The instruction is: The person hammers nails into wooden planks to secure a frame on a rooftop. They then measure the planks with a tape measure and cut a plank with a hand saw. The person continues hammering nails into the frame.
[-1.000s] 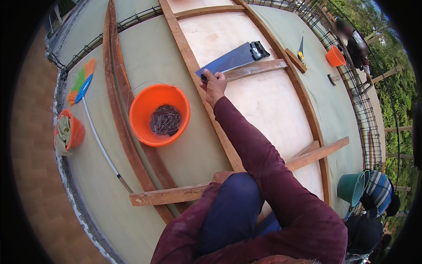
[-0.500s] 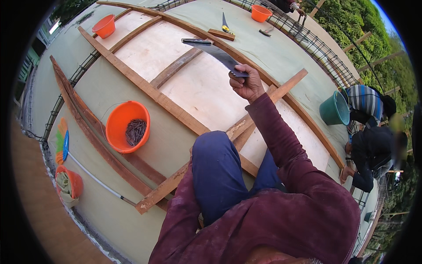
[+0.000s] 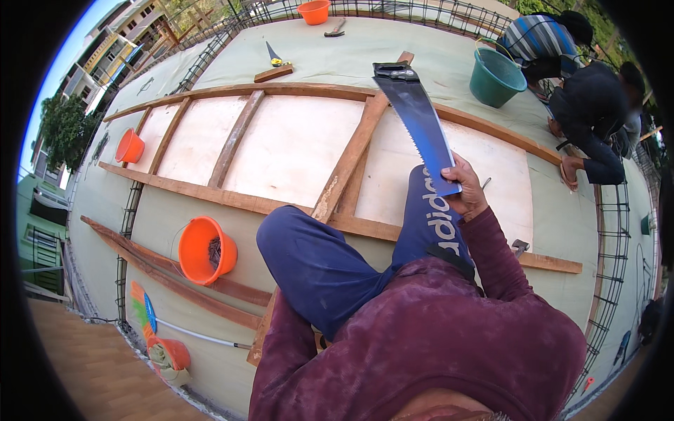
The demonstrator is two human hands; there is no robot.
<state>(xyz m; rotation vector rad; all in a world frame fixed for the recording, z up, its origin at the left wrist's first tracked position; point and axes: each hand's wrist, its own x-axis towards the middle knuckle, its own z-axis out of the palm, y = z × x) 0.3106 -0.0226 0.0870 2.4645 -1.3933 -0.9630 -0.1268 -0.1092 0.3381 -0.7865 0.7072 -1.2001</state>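
1. Saw (image 3: pixel 419 119) over wooden frame (image 3: pixel 239 197) — long axis slanting away-left, handle outermost.
2. Right hand (image 3: pixel 468 193): fingers (image 3: pixel 460 170) closed on saw's tip. Left hand hidden — can't tell.
3. Orange bucket (image 3: pixel 191 247) holds nails (image 3: pixel 214 252).

Maroon long-sleeved top (image 3: pixel 484 323), pale dusty smudges across the front, right sleeve (image 3: pixel 500 256) ending at the wrist. Right hand (image 3: pixel 465 188) bare. Navy trousers (image 3: pixel 298 245), big white lettering (image 3: pixel 442 228) down the right leg. Black strip (image 3: pixel 453 259) near the top's hem; from here I can't tell its kind.
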